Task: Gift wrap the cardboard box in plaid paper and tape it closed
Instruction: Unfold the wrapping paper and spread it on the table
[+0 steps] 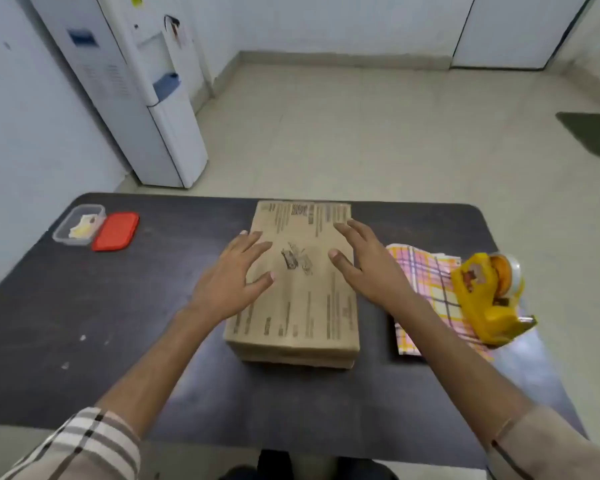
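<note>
**Clerk:** Head view, item one?

**Keeper:** Cardboard box [291, 282], bare, lying at the middle of the dark table [118, 323] with its broad printed face up. Its long axis runs away from the person, the far end leaning slightly right.

**Clerk:** Hands?

**Keeper:** Left hand [229, 278] is over the box's left edge and right hand [364, 265] is on its right side. The fingers of both are straight and spread, gripping nothing. Whether they press or only hover, I cannot tell.

**Clerk:** Materials?

**Keeper:** Plaid paper [426, 285], folded, just right of the box. The yellow tape dispenser [489, 296] sits on it.

**Clerk:** Progress?

**Keeper:** By my judgement, barely begun. No paper is round the box and no tape is applied. Unfolding, wrapping and taping all remain.

**Clerk:** Sundries?

**Keeper:** Clear plastic container [78, 225] and red lid [115, 231], at the far left.
</note>
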